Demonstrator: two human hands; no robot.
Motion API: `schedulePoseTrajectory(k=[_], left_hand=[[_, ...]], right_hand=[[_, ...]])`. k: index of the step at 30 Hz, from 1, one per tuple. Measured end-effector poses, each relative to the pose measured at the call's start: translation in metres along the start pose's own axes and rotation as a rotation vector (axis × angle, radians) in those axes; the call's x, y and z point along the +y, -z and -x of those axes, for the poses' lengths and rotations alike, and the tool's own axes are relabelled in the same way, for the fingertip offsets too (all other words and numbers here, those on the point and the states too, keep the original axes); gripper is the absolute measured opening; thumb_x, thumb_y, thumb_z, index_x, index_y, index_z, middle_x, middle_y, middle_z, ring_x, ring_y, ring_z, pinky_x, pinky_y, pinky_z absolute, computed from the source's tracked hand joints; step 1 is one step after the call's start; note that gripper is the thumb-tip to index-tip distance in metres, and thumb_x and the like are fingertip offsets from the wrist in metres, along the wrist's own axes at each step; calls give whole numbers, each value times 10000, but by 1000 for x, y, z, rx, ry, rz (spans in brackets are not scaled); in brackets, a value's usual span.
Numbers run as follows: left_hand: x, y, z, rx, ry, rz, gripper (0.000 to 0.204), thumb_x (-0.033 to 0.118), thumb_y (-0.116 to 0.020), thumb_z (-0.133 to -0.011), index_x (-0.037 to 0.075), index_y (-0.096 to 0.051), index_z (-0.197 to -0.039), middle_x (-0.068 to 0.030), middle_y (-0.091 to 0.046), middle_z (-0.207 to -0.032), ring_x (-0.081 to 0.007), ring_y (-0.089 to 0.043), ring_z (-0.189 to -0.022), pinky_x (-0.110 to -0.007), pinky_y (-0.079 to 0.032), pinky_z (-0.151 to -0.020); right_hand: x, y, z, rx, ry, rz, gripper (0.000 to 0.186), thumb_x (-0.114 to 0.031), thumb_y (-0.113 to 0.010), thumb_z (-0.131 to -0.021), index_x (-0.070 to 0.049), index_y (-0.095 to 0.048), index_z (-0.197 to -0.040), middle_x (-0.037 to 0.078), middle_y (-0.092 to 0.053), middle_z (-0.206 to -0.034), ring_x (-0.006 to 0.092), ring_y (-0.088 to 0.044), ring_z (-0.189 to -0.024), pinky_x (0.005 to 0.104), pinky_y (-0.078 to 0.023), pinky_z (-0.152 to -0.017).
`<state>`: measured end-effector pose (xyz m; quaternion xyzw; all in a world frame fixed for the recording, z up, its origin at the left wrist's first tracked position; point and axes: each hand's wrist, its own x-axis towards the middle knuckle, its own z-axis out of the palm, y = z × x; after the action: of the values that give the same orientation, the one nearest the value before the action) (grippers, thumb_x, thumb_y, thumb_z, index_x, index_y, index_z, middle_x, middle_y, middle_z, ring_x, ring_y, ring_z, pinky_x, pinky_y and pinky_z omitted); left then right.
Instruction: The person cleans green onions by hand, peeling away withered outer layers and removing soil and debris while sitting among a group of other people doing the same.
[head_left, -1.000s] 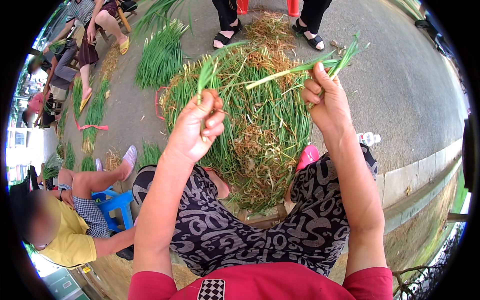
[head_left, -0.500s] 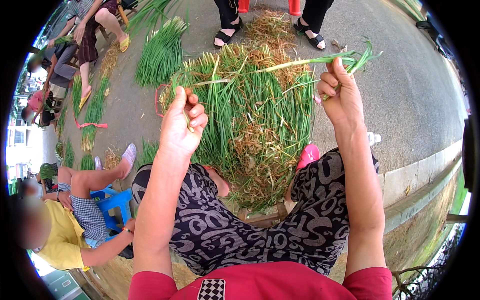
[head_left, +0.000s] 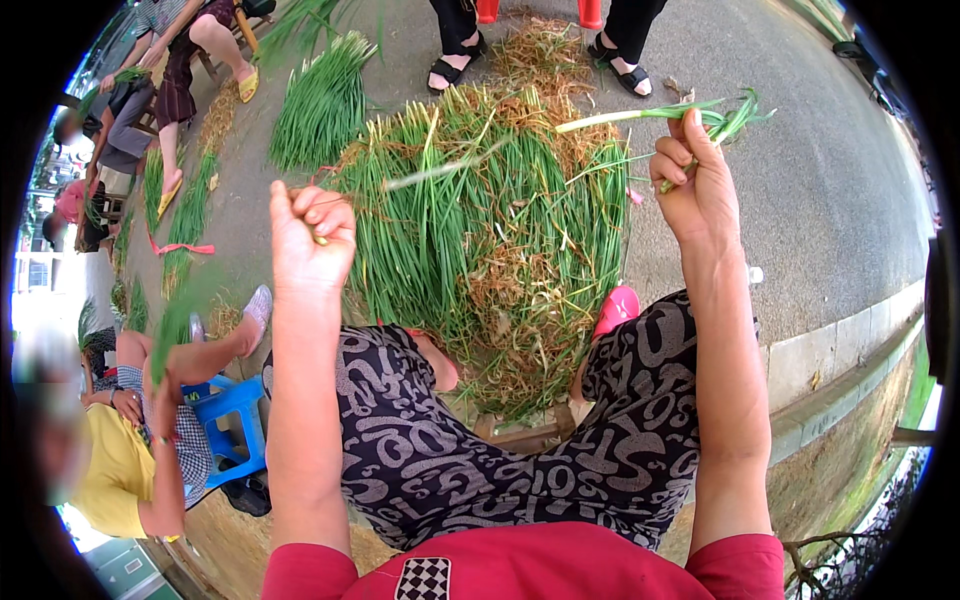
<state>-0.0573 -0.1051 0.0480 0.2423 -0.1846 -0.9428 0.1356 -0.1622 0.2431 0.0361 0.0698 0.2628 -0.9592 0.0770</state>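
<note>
As right fingers pinch, stalks between, crosswise

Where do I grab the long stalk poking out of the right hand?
I'd pinch the stalk by its pale end, coming from the left. That end looks straight and sticks out free on that side, while the right hand grips farther along and the green leaves beyond spread loosely.

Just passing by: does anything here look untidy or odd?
Yes, mildly. Withered brown leaves lie strewn over the green stalks in the middle, untidy next to the neater bundle at upper left. A pale streak above those stalks is blurred; I can't tell what it is.
</note>
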Motion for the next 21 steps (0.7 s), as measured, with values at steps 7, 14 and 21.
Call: schedulePoseTrajectory(k=[7,14,21], left_hand=[[-16,-14,12,-136,78,-384,247,330,-601,-900,108,-514,-835,55,-463,-685,-13,-354,-494,-159,-286,-376],[-79,-20,34,-367,405,-608,240,291,-594,-903,85,-586,-1027,-53,-639,-926,-19,-414,-505,-135,-307,-392],[-89,-19,30,-283,389,-576,140,188,-591,-916,81,-554,-997,-38,-588,-922,-21,-404,-543,-149,-309,-419]], right_hand=[[5,0,2,-16,-12,56,143,-98,-632,-875,-98,-489,-879,6,-512,-811,66,-379,-560,186,-288,-442],[37,-15,15,-37,-52,176,175,-86,-650,-859,-127,-480,-861,-25,-496,-746,75,-394,-545,209,-295,-443],[51,-17,21,-24,-83,223,172,-105,-663,-853,-127,-499,-899,-15,-504,-766,77,-421,-548,207,-299,-442]])
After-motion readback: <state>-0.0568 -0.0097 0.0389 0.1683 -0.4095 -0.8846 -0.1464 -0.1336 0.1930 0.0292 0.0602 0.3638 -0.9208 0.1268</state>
